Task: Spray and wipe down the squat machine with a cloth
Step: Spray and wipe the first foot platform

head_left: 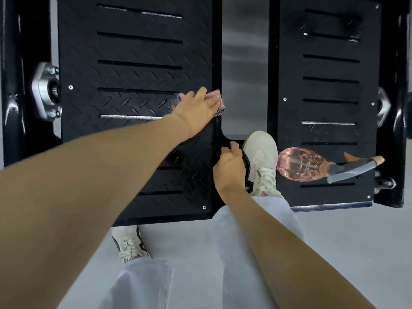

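Squat machine [244, 52] fills the upper view, seen from above, w/ its two black tread-pattern plates side by side and a brushed steel panel between them. The left footplate [133, 76] is the one in hand; the right footplate [330, 90] carries the spray bottle [303, 165], lying on its side, nozzle to the right, well apart from both hands. Grey floor [189, 241] below; one pale shoe [262, 157] sits in the gap between the plates, just beside the right hand [229, 168]. That hand's grip is clamped on the left footplate's inner edge, fingers curled over the rim, prob. to steady the plate or the body. The left hand [196, 108] lies flat, fingers straight, grip apart, pressing the pink cloth [214, 93] onto the plate near its inner edge, approx. mid-height. Judgement: this is the wipe step, spray step likely done for this plate. To do it well: keep the palm flat so the whole cloth bears down, work in overlapping passes along the slots, not across, since cloth edges may snag in them; push into the raised tread where grime sits; cover the rim too, incl. under the right hand's fingers, so shift that hold when the cloth gets there. Refold to a clean face if it looks loaded.
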